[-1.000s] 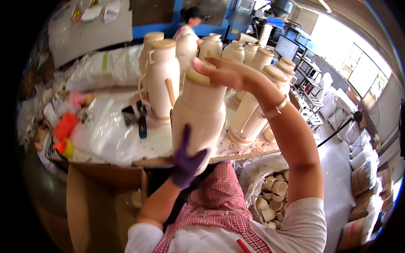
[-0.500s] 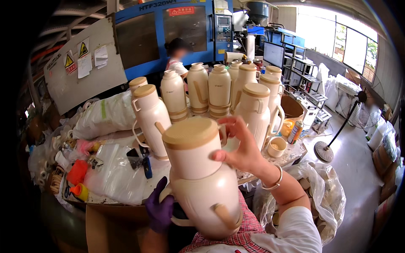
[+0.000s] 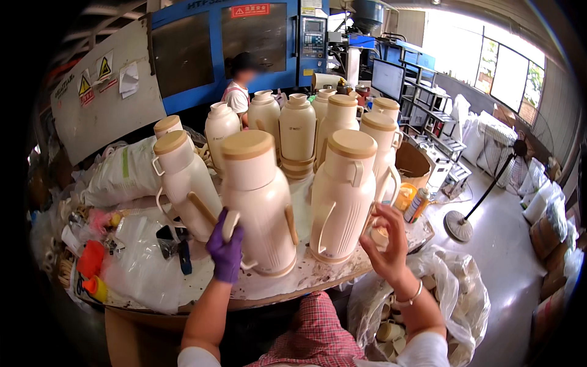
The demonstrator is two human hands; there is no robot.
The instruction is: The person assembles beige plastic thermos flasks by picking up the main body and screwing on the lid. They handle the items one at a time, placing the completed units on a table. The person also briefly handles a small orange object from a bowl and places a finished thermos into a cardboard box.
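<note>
Where the left hand [image 3: 225, 249], in a purple glove, meets the cream flask [image 3: 260, 202], its fingers curl around the flask's handle at the lower left side. That flask stands upright on the round worktable [image 3: 306, 278], near the front edge, tan cap on top; its contents cannot be seen. Right hand [image 3: 385, 244] bare, fingers spread and loose, gripping nothing; it hovers beside the base of a second cream flask [image 3: 343, 196], and whether a fingertip touches it is unclear. Bracelet on that wrist.

Behind these two, a cluster of like flasks [image 3: 298, 128] stands upright across the table, some capped, some with open spouts; all closed-walled, insides hidden. Small orange can [image 3: 417, 205] sits at the table's right edge, partly behind the right fingers. Left of the gloved hand, clear plastic sheeting [image 3: 137, 257] covers dark tools and orange bits, hard to make out. Below the table on the right, a plastic sack [image 3: 452, 306] holds cream round parts, half hidden by the right arm. White filled bag [image 3: 119, 174] lies at the table's far left. Another person [image 3: 239, 85] stands beyond the flasks before a blue machine [image 3: 244, 43].
</note>
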